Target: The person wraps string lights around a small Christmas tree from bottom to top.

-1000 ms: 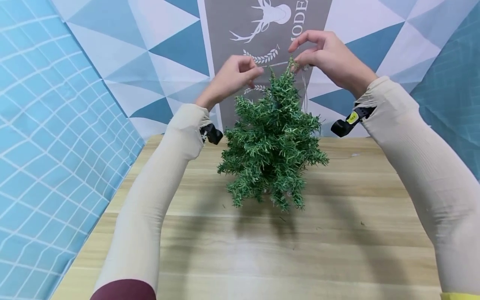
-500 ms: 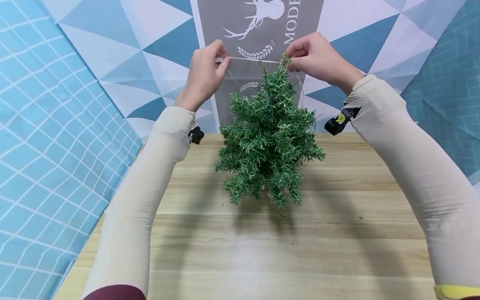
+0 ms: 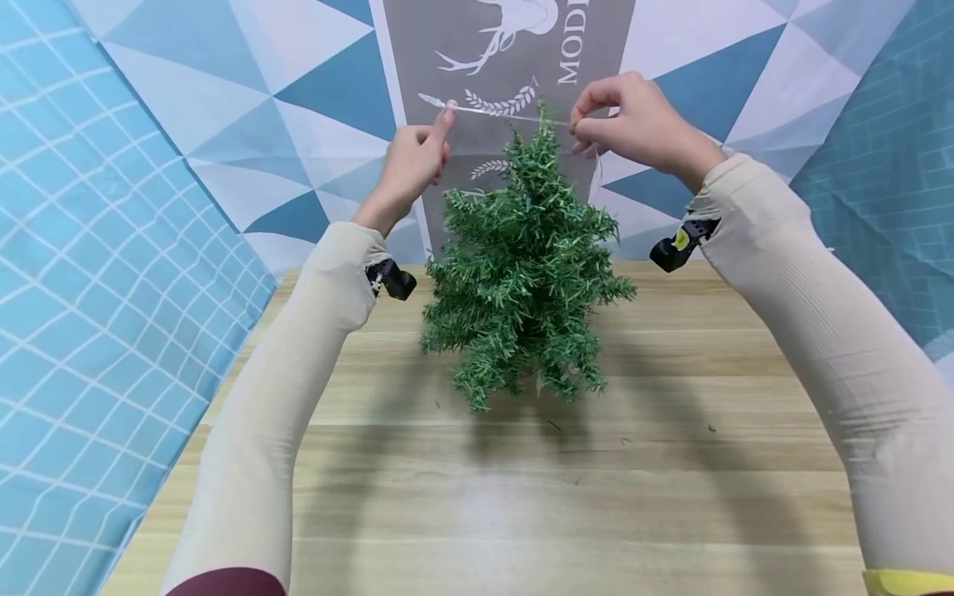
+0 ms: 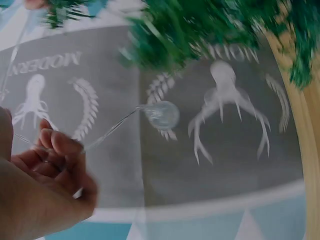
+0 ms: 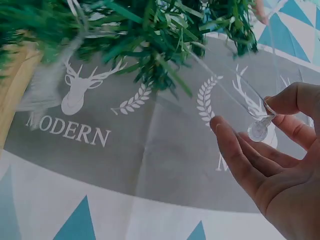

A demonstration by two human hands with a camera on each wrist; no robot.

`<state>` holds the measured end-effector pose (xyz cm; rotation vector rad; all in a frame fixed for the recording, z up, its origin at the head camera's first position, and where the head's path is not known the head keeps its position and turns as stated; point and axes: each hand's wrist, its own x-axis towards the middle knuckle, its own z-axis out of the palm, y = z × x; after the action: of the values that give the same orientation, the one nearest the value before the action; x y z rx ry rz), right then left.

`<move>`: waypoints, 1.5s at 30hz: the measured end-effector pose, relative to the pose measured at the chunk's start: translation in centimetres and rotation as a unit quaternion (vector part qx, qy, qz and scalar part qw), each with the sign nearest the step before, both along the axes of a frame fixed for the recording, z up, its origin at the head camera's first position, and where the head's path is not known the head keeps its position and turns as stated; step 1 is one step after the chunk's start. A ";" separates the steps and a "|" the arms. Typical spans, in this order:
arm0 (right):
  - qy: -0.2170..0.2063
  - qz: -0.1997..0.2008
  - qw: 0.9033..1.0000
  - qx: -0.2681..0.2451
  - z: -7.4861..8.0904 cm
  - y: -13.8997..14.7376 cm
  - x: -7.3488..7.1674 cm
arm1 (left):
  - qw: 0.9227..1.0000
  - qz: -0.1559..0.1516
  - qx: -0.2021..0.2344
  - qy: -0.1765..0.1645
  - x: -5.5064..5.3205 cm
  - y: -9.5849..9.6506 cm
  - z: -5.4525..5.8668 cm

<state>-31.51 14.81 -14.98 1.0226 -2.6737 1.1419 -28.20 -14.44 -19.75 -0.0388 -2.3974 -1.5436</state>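
Observation:
A green artificial Christmas tree (image 3: 525, 273) stands upright on the wooden table. A thin clear light string (image 3: 514, 116) stretches across behind its tip, between both hands. My left hand (image 3: 413, 165), left of the treetop, has its fingers curled round the wire, thumb raised. In the left wrist view a clear round bulb (image 4: 162, 116) dangles on the wire beyond that hand. To the right of the tip, my right hand (image 3: 633, 124) pinches the string between thumb and finger. A clear bulb (image 5: 257, 131) hangs just below that pinch in the right wrist view.
Behind the tree rises a backdrop with a grey deer-print panel (image 3: 477, 50) and blue-white triangles. A blue grid-patterned wall (image 3: 97, 314) borders the left side. Small green scraps lie on the wooden table (image 3: 477, 505). A blurred translucent piece (image 5: 42, 95) hangs under the branches.
My left hand has moved left, away from the treetop, and its thumb now points up. The string has been drawn out between the hands. My right hand has come off the tip to its right.

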 end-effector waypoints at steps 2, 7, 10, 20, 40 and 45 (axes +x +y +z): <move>-0.004 -0.003 1.000 0.001 -0.1 0.4 -0.1 | 0.993 0.022 -0.105 0.050 -0.1 -0.7 -0.7; -0.051 -0.002 0.998 -0.024 -0.5 1.3 -0.1 | 0.951 0.053 -0.256 0.162 -0.7 -2.6 -2.4; -0.084 0.012 0.995 -0.062 -0.8 1.3 0.0 | 0.939 0.085 -0.289 0.166 -0.8 -3.5 -3.3; -0.084 0.042 0.990 -0.107 -2.1 -0.4 1.1 | 0.981 -0.016 0.192 -0.030 -0.9 -4.3 -3.0; -0.087 0.040 0.973 -0.209 -2.6 -0.7 1.6 | 0.989 0.050 -0.061 0.122 4.1 -9.0 -1.1; -0.097 0.020 0.969 -0.226 -3.3 -1.0 1.2 | 0.991 -0.085 0.091 0.053 6.2 -10.5 -2.3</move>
<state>-30.31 13.78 -18.30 0.9241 -2.3458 1.8332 -22.02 -24.96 -22.03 -0.2865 -2.2119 -1.7817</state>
